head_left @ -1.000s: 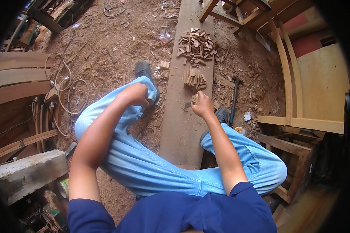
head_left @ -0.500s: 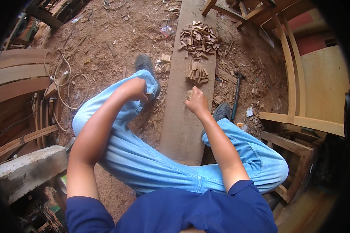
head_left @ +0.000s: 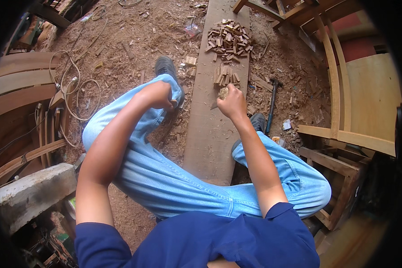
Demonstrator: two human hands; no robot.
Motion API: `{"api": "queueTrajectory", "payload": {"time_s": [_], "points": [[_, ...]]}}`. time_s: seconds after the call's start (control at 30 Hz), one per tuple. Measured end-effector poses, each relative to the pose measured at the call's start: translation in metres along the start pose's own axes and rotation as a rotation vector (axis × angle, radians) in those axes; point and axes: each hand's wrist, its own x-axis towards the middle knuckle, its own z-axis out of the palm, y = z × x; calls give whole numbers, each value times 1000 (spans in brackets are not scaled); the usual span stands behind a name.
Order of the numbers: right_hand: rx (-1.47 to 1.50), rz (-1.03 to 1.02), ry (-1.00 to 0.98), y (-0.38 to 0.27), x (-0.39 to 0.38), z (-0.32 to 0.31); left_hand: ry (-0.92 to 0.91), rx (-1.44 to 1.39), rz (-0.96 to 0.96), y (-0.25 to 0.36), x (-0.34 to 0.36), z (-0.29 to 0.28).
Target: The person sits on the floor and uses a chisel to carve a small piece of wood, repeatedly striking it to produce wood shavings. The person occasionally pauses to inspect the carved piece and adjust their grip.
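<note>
A long brown plank (head_left: 207, 147) runs away from me between my legs. Over it, my right hand (head_left: 232, 105) is closed round a thin, pointed, blade-like tool (head_left: 214, 105), mostly hidden by the fingers. A small tan clump of shavings (head_left: 223, 93) shows just beyond that hand. Farther along the plank stands a small group of wooden pieces (head_left: 225, 76), with a loose pile of short wooden pieces (head_left: 230, 42) behind it. My left hand (head_left: 158, 95) is closed near my left knee, the end of a small wooden piece (head_left: 173, 103) poking out of it.
A hammer (head_left: 273, 105) lies right of the plank on shaving-covered ground. Wooden frames (head_left: 344, 138) stand at the right. To the left are a coiled pale cable (head_left: 78, 100), curved boards (head_left: 24, 85) and a concrete block (head_left: 35, 185).
My right hand has moved slightly away from me and to the right along the plank, nearer the grouped pieces. The blade-like tip shows more clearly. My left hand has barely shifted.
</note>
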Motion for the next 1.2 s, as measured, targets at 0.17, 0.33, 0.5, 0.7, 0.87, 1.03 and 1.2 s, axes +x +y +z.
{"api": "queueTrajectory", "payload": {"time_s": [0.17, 0.33, 0.5, 0.7, 0.87, 1.03, 1.2], "points": [[-103, 23, -143, 5, -9, 27, -9, 5, -7, -5, 1, 2], [-78, 5, -146, 28, -16, 50, -20, -16, -10, -6, -1, 4], [-9, 94, -125, 36, -13, 31, -19, -4, 2, -2, 0, 0], [-87, 103, -136, 19, 3, -12, -3, 36, 15, 1, 4, 0], [-75, 36, -108, 19, 3, -1, -14, -1, -1, -4, 3, 4], [-17, 13, -42, 36, -11, 36, -57, 18, -11, -11, 4, 7], [-12, 84, -100, 60, -8, 31, -40, -2, -10, -10, 1, 6]]}}
